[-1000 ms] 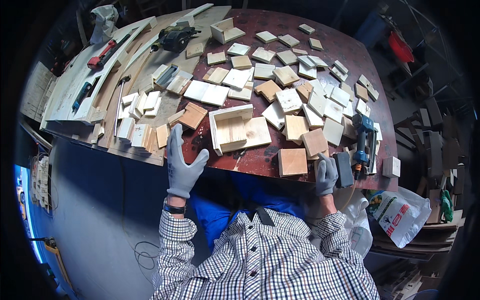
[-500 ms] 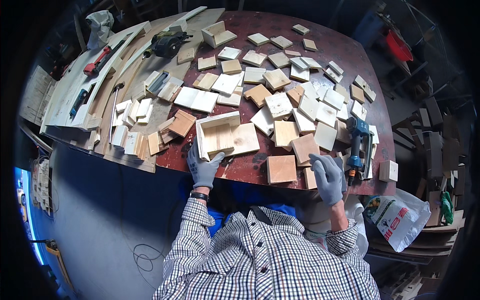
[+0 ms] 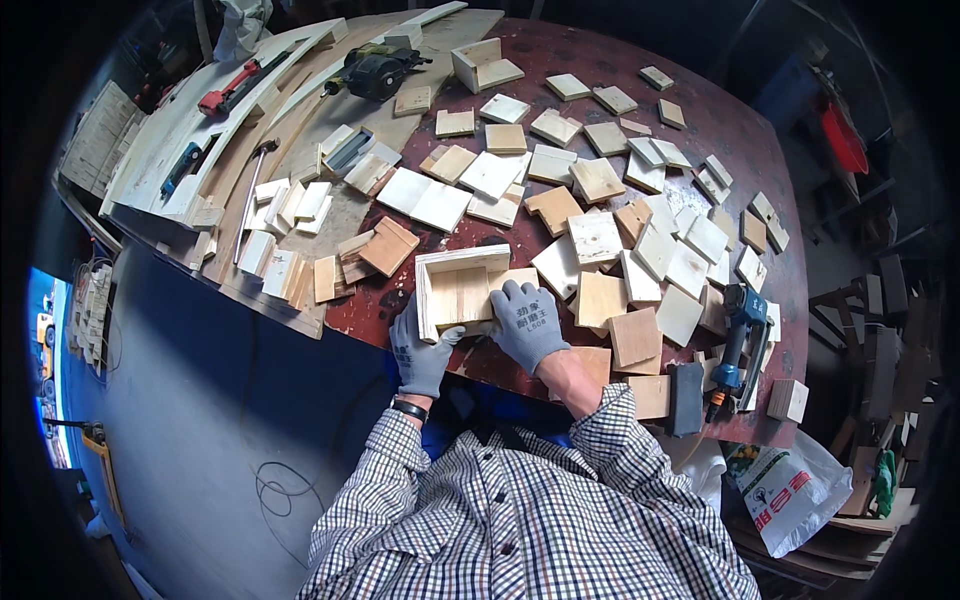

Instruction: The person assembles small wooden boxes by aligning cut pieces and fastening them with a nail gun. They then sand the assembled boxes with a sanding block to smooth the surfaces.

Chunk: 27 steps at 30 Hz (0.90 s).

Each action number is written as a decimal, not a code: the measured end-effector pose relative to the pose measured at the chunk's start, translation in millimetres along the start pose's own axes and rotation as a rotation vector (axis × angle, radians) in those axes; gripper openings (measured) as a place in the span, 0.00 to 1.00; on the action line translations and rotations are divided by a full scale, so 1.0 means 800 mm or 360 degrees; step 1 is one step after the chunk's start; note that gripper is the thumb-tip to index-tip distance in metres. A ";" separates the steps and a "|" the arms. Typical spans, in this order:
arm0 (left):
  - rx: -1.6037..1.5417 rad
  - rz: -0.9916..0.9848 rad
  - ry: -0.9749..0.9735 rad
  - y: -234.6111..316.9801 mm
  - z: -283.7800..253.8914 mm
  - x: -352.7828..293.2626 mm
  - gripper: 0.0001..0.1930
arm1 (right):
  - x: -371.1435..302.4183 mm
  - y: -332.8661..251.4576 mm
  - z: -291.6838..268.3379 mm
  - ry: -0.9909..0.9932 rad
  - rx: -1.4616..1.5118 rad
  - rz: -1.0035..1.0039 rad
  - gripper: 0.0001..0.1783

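Note:
A small open wooden box (image 3: 462, 290), made of pale boards with upright walls at its left and far sides, sits near the table's front edge. My left hand (image 3: 420, 345), in a grey glove, grips its near left corner, thumb on the near edge. My right hand (image 3: 528, 325), also gloved, is closed over the box's right side with its fingers curled down. The fingertips there are partly hidden. Behind the right hand a flat board (image 3: 520, 275) shows only in part. A dark grey oblong block (image 3: 685, 399) lies at the table edge, right of my hands.
Many loose wooden squares (image 3: 596, 238) cover the dark red table (image 3: 620, 60). A blue air nailer (image 3: 737, 335) lies at the right. At the left are a hammer (image 3: 252, 195), a black power tool (image 3: 375, 75) and a red tool (image 3: 228, 90). A plastic bag (image 3: 790, 490) hangs below the right edge.
My right hand has moved left, from beside the dark grey block to the wooden box, and closed on its right side. The left hand still holds the box. The whole view has shifted slightly.

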State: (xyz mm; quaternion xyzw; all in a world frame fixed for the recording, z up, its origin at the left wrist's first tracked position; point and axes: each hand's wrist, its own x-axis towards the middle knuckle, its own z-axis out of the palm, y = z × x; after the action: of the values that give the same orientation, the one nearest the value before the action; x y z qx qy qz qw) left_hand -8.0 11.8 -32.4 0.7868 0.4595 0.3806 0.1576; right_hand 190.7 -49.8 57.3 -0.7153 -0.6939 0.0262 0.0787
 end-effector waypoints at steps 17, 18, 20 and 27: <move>-0.0033 -0.0103 -0.0035 -0.002 0.007 0.002 0.49 | -0.004 0.014 0.011 0.0044 0.0183 0.0028 0.22; -0.0042 -0.0115 -0.0035 0.003 0.008 0.003 0.49 | -0.005 0.011 0.014 0.0027 0.0158 0.0064 0.23; -0.0102 -0.0253 -0.0085 0.007 0.005 0.009 0.48 | -0.008 0.007 -0.006 -0.0031 0.0189 0.0054 0.21; 0.0033 -0.0371 0.0026 -0.005 0.009 -0.001 0.49 | -0.112 0.125 -0.132 0.1177 0.0470 0.0898 0.24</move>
State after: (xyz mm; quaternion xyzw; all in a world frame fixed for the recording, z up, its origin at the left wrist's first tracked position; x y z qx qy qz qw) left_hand -5.5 14.1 -39.7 0.7265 0.5531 0.3614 0.1889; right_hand 301.8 -149.6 140.2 -0.8180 -0.3874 -0.1111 0.4104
